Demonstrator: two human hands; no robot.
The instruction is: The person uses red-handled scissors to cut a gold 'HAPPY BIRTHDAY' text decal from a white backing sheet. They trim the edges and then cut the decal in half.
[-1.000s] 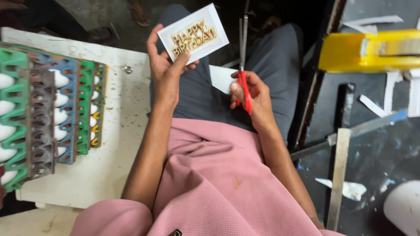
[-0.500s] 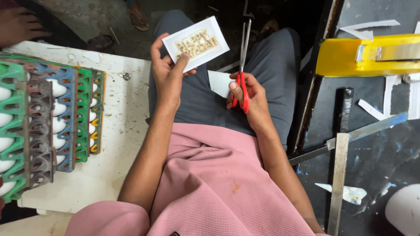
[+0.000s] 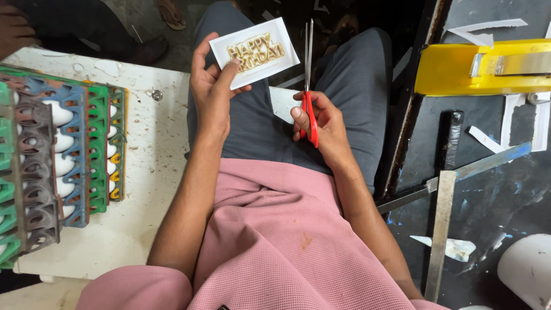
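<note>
Overhead | left hand (image 3: 211, 95) grips a white greeting card (image 3: 255, 51) | right hand (image 3: 321, 123) holds red-handled scissors (image 3: 309, 86), blades up, over lap

Glossy paper card (image 3: 254, 51), metal-bladed plastic-handled scissors (image 3: 309, 86)

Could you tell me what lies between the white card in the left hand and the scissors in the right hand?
In the head view, nothing lies between the card and the scissors; only the grey trousers show below the gap.
</note>
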